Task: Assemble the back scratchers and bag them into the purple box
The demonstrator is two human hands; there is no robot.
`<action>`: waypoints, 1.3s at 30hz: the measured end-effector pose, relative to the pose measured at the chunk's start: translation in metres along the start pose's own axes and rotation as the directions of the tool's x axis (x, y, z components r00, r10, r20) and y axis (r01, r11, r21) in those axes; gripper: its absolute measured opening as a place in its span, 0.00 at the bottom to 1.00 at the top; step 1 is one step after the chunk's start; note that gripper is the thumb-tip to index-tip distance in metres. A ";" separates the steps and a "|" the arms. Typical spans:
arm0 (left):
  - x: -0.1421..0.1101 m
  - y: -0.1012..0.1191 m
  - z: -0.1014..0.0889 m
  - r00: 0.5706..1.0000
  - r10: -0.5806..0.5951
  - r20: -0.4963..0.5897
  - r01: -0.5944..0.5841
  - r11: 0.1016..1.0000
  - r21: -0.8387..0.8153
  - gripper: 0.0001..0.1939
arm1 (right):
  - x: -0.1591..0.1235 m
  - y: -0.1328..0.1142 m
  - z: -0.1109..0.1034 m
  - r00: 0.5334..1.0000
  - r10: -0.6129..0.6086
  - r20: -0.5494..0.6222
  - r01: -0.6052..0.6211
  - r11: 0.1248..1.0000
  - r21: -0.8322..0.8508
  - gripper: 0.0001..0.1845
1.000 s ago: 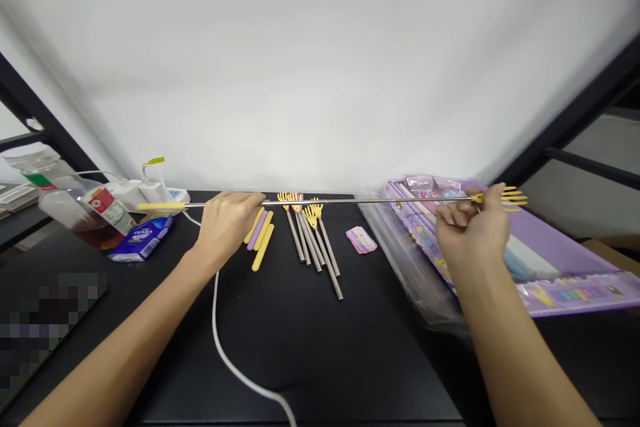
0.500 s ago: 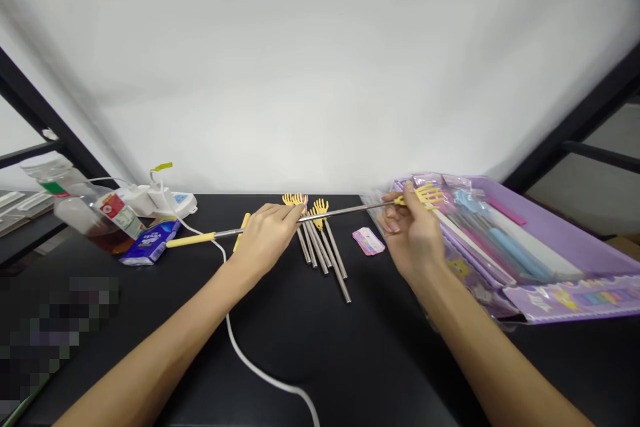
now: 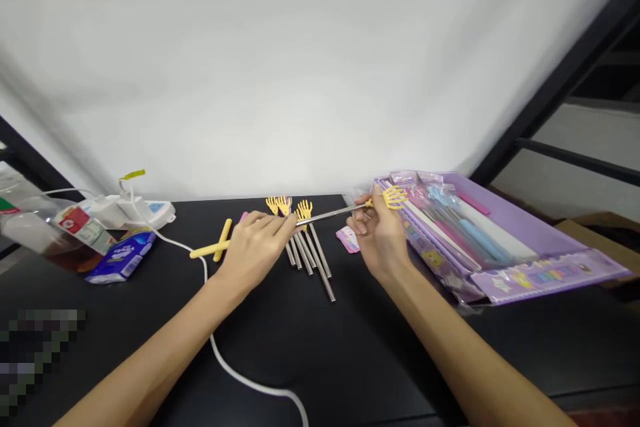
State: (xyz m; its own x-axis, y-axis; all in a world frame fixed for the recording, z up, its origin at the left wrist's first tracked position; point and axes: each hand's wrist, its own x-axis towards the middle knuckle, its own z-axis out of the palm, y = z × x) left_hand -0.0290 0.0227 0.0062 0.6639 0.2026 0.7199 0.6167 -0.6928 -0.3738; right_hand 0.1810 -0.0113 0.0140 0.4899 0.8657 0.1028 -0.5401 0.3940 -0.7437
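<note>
A telescopic back scratcher (image 3: 330, 215) with a yellow claw-shaped head and a metal rod is held almost level above the black table. My left hand (image 3: 256, 245) is closed around it near the yellow handle, whose end sticks out to the left. My right hand (image 3: 381, 235) pinches the other end by the yellow head, which shows past the thumb. Behind and below the rod lie several back scratcher heads with metal rods (image 3: 313, 250), side by side. A loose yellow handle (image 3: 223, 237) rests beside my left hand, and a pink tip shows behind that hand.
A purple display box (image 3: 510, 210) of wrapped back scratchers stands at the right. A small pink card (image 3: 347, 239) lies near my right hand. On the left are a bottle (image 3: 50, 227), a blue tissue pack (image 3: 123, 257) and a power strip (image 3: 155, 213). A white cable (image 3: 235, 373) crosses the table.
The back scratcher is shorter: my hands are closer together, and the metal stretch between handle and left hand no longer shows. The view has shifted to the right.
</note>
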 end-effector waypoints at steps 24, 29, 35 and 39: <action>-0.002 0.007 0.002 0.992 -0.058 0.112 0.059 0.998 -0.006 0.15 | 0.001 -0.004 -0.015 0.909 0.171 0.379 0.042 0.869 -0.492 0.19; -0.019 -0.037 0.003 0.941 -0.220 0.255 0.203 0.975 0.091 0.13 | 0.032 -0.041 -0.033 0.993 -0.093 -0.076 0.083 0.988 -0.131 0.23; -0.015 -0.037 0.007 0.978 -0.150 0.146 0.147 0.989 0.031 0.13 | 0.040 -0.046 -0.034 0.982 -0.084 -0.168 0.073 0.995 -0.074 0.23; -0.019 -0.040 0.006 0.971 -0.172 0.165 0.176 0.984 -0.008 0.15 | 0.040 -0.056 -0.040 0.956 -0.212 -0.204 0.195 0.976 -0.101 0.25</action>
State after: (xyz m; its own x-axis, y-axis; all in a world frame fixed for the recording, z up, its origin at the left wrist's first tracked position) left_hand -0.0638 0.0507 0.0040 0.6084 0.4301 0.6669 0.7205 -0.6518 -0.2369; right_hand 0.2577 -0.0112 0.0332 0.7226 0.6806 0.1211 -0.3622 0.5220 -0.7722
